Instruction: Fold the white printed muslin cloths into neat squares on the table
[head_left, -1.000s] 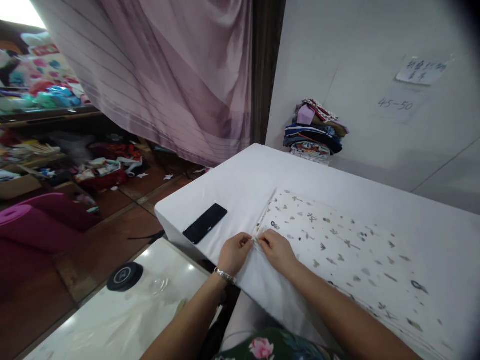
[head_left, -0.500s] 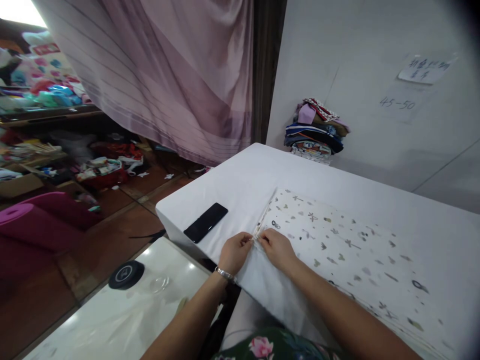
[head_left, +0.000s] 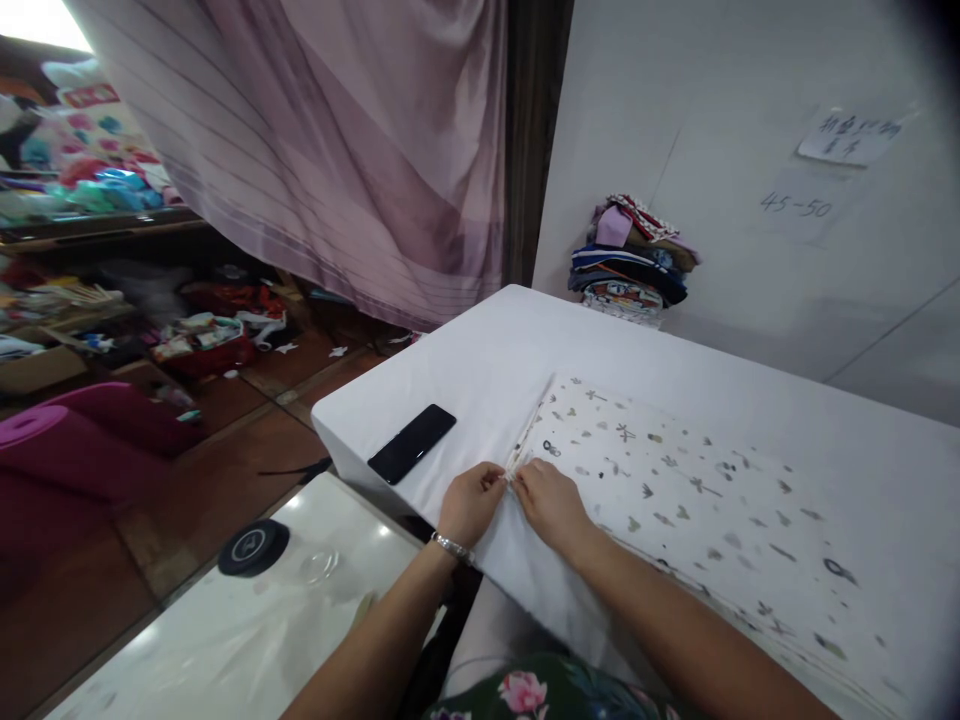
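A stack of white printed fabric [head_left: 675, 490], with small grey and olive motifs, lies folded flat on the white-covered table. At its near left corner my left hand [head_left: 471, 505] is closed, thumb and fingertips pinching the fabric edge. My right hand [head_left: 553, 503] is closed on the same corner from the other side, its fingertips almost touching those of the left. The layers between the fingertips are small and partly hidden. Left of my hands a black smartphone [head_left: 412, 444] lies on the table.
The white table [head_left: 480, 360] meets a wall, where a pile of folded cloths [head_left: 630, 262] stands. Lower left, a glossy side table [head_left: 300, 620] carries a round black object [head_left: 253, 547] and a clear ring [head_left: 320, 567]. A pink curtain [head_left: 390, 150] hangs behind; pink rolls [head_left: 97, 450] stand left.
My right hand has shifted slightly, its fingers curling a little more over the fabric corner. My left hand stays in place on the corner, and the fabric lies as before.
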